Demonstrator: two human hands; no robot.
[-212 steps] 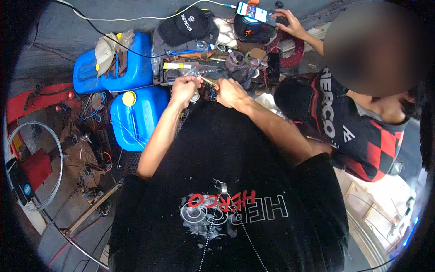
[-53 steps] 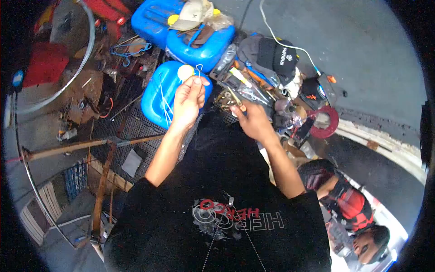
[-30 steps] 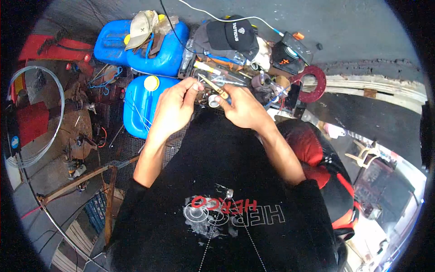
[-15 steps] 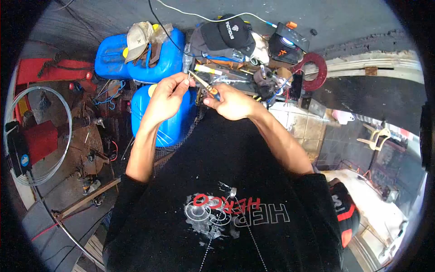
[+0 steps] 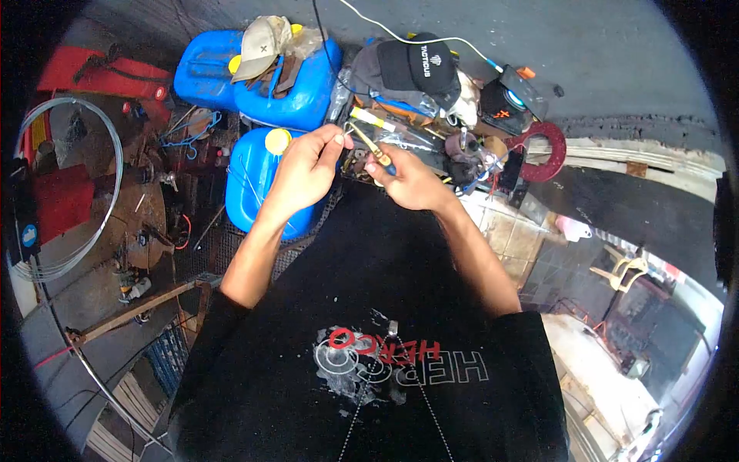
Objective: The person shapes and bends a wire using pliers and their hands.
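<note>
My left hand [image 5: 312,165] pinches a short, thin piece of wire [image 5: 349,131] between thumb and fingertips, over the edge of a blue jug [image 5: 250,173] with a yellow cap. Wrapped in my right hand [image 5: 408,175] is a pair of pliers [image 5: 371,144] with yellowish, blue-ended handles, its long jaws pointing up and left. The tips of the pliers are at the wire, close to my left fingertips. Whether the jaws are clamped on it is too small to tell. Both hands are in front of the cluttered workbench [image 5: 412,137].
Two more blue jugs [image 5: 285,100] carry a beige cap [image 5: 264,48]. A black cap [image 5: 419,65], a phone [image 5: 517,91] with a cable and a red ring [image 5: 545,152] lie along the bench. Coiled wire [image 5: 115,169] hangs at left; a chair [image 5: 620,269] stands at right.
The view has shifted slightly. Both hands remain close together with the wire and pliers. The co-worker seen earlier at the right is now out of view.
</note>
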